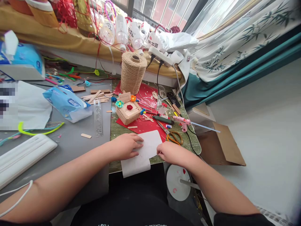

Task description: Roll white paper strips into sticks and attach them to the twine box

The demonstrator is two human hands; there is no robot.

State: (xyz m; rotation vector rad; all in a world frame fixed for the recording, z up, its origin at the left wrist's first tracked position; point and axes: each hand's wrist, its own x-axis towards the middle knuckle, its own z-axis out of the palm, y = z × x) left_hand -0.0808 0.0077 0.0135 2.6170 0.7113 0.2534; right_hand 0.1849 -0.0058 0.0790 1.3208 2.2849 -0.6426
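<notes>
A white sheet of paper (150, 141) lies at the table's front edge, and its near part hangs over the side. My left hand (128, 146) rests on it with the fingers spread. At the sheet's right edge, my right hand (171, 153) is closed, its fingertips pinching the paper's border. Just beyond the sheet stands a small twine-wrapped box (128, 113) with a red rose, coloured flowers and a little sign on top. Orange-handled scissors (174, 137) lie close to my right hand, partly on the red sheet (122, 123).
A large twine spool (133, 72) stands behind the box. To the right are a green utility knife (163, 119) and a pink glue gun (182, 121) with a cord. A clear ruler (98, 119), wooden sticks (100, 96) and a blue tissue pack (67, 103) lie left.
</notes>
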